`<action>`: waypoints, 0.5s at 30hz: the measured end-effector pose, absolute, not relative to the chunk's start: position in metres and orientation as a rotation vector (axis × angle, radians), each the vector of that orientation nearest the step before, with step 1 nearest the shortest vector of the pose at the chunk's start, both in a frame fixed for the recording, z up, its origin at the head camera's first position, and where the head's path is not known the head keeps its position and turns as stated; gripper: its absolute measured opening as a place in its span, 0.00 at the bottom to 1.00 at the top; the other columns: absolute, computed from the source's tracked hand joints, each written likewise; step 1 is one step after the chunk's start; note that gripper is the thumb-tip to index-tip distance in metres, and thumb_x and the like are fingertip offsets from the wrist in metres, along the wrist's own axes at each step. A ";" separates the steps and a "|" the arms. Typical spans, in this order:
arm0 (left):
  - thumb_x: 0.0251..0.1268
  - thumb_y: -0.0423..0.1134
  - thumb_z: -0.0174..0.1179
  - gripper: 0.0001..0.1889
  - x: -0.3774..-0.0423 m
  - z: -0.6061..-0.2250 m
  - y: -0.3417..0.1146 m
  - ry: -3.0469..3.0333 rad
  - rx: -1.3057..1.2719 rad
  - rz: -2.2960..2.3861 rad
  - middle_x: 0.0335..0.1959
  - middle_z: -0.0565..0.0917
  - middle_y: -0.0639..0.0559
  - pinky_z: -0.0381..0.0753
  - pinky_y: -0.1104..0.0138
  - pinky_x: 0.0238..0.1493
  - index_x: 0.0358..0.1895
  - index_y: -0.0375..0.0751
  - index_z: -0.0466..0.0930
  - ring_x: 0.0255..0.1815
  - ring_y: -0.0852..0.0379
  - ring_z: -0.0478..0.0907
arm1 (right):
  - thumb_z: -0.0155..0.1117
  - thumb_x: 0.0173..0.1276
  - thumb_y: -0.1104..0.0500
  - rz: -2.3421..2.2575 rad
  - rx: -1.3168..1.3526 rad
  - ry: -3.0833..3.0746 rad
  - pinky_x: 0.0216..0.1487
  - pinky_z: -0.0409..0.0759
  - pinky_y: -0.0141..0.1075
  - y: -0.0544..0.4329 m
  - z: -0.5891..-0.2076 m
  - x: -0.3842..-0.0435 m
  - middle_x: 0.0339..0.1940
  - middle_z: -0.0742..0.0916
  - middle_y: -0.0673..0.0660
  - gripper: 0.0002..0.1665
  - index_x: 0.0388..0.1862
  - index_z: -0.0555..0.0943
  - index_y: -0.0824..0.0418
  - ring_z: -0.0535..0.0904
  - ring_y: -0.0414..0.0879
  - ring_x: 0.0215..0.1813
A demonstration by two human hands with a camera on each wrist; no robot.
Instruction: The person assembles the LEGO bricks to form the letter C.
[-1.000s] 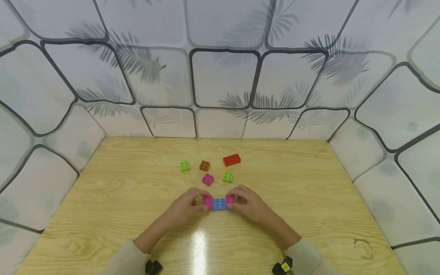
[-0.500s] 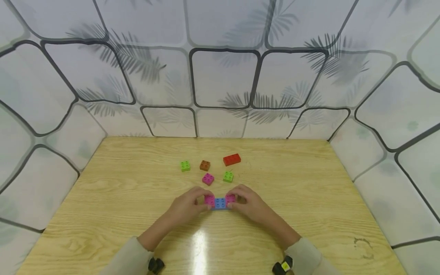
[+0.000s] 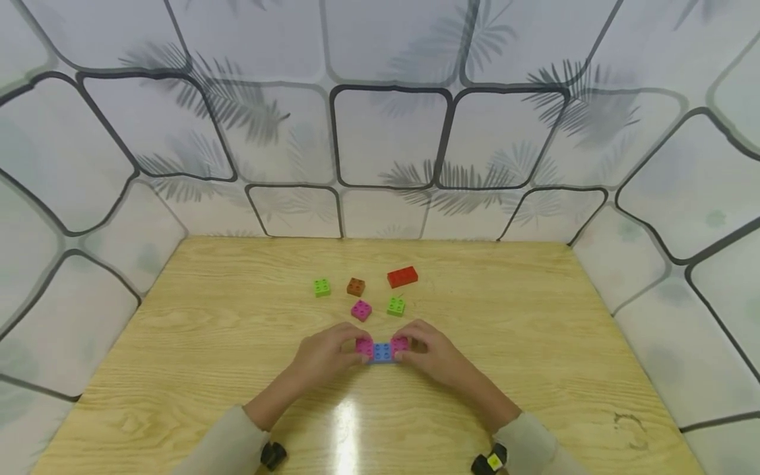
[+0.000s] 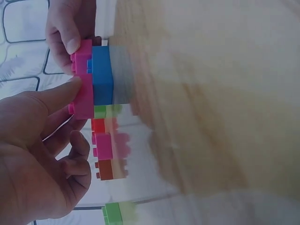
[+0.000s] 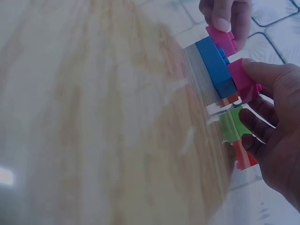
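A blue toy building brick (image 3: 382,352) lies on the table between both hands, studs up, with a pink brick on top at each end. My left hand (image 3: 323,353) pinches the left pink brick (image 4: 84,97) between thumb and fingers; it sits over the blue brick's end and juts past it. The right pink brick (image 5: 241,79) is pinched by my right hand (image 3: 430,349) at the opposite end. In both wrist views, bare blue studs show between the two pink bricks.
Beyond the hands lie several loose bricks: a pink one (image 3: 361,310), a green one (image 3: 396,306), another green one (image 3: 322,287), a brown one (image 3: 355,286) and a long red one (image 3: 402,277). Patterned fabric walls (image 3: 386,138) enclose the wooden table (image 3: 237,290) at back and sides.
My left hand has moved slightly right with its pink brick, which now covers more of the blue brick's left end. The right hand holds nearly the same place.
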State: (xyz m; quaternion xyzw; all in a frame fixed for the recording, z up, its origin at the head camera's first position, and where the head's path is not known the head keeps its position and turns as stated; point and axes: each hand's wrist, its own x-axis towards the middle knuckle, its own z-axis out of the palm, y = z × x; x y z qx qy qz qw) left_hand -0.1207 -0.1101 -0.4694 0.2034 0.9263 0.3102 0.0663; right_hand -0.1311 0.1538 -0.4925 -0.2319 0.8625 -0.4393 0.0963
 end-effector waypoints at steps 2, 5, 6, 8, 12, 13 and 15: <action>0.62 0.50 0.70 0.15 -0.123 -0.469 -0.109 2.778 0.606 0.931 0.52 0.85 0.61 0.81 0.54 0.52 0.53 0.60 0.85 0.56 0.55 0.82 | 0.68 0.70 0.47 -1.306 -0.687 2.555 0.53 0.75 0.38 0.155 -0.492 -0.131 0.49 0.81 0.43 0.18 0.57 0.83 0.48 0.75 0.44 0.50; 0.63 0.50 0.69 0.15 -0.125 -0.469 -0.109 2.722 0.561 0.964 0.55 0.84 0.60 0.80 0.52 0.55 0.53 0.62 0.85 0.58 0.54 0.80 | 0.68 0.70 0.47 -1.303 -0.686 2.556 0.53 0.75 0.38 0.156 -0.492 -0.131 0.49 0.81 0.43 0.19 0.57 0.83 0.49 0.75 0.45 0.50; 0.64 0.49 0.69 0.15 -0.125 -0.469 -0.109 2.700 0.541 0.984 0.56 0.83 0.59 0.79 0.52 0.55 0.53 0.62 0.84 0.58 0.54 0.80 | 0.68 0.70 0.46 -1.301 -0.682 2.555 0.53 0.75 0.37 0.156 -0.492 -0.132 0.49 0.81 0.43 0.19 0.57 0.83 0.49 0.75 0.45 0.50; 0.65 0.49 0.68 0.15 -0.125 -0.469 -0.110 2.653 0.510 1.036 0.58 0.82 0.58 0.79 0.53 0.54 0.54 0.62 0.84 0.56 0.54 0.79 | 0.68 0.70 0.46 -1.292 -0.674 2.557 0.53 0.74 0.37 0.156 -0.492 -0.132 0.48 0.81 0.42 0.18 0.56 0.83 0.47 0.75 0.44 0.50; 0.66 0.50 0.67 0.15 -0.125 -0.470 -0.112 2.555 0.456 1.132 0.58 0.81 0.57 0.78 0.58 0.47 0.55 0.61 0.83 0.49 0.57 0.77 | 0.68 0.70 0.46 -1.292 -0.676 2.557 0.53 0.74 0.38 0.156 -0.491 -0.132 0.48 0.81 0.42 0.17 0.55 0.83 0.46 0.75 0.44 0.50; 0.66 0.51 0.67 0.16 -0.126 -0.470 -0.114 2.534 0.445 1.152 0.58 0.81 0.56 0.77 0.59 0.46 0.56 0.60 0.83 0.48 0.57 0.77 | 0.69 0.69 0.47 -1.293 -0.680 2.553 0.53 0.74 0.38 0.156 -0.491 -0.132 0.48 0.81 0.42 0.17 0.55 0.83 0.46 0.75 0.44 0.50; 0.66 0.53 0.66 0.18 -0.127 -0.470 -0.116 2.495 0.418 1.187 0.57 0.80 0.56 0.77 0.61 0.43 0.57 0.58 0.82 0.45 0.57 0.76 | 0.68 0.70 0.47 -1.294 -0.693 2.549 0.53 0.74 0.38 0.155 -0.491 -0.132 0.48 0.81 0.42 0.17 0.55 0.83 0.46 0.75 0.43 0.49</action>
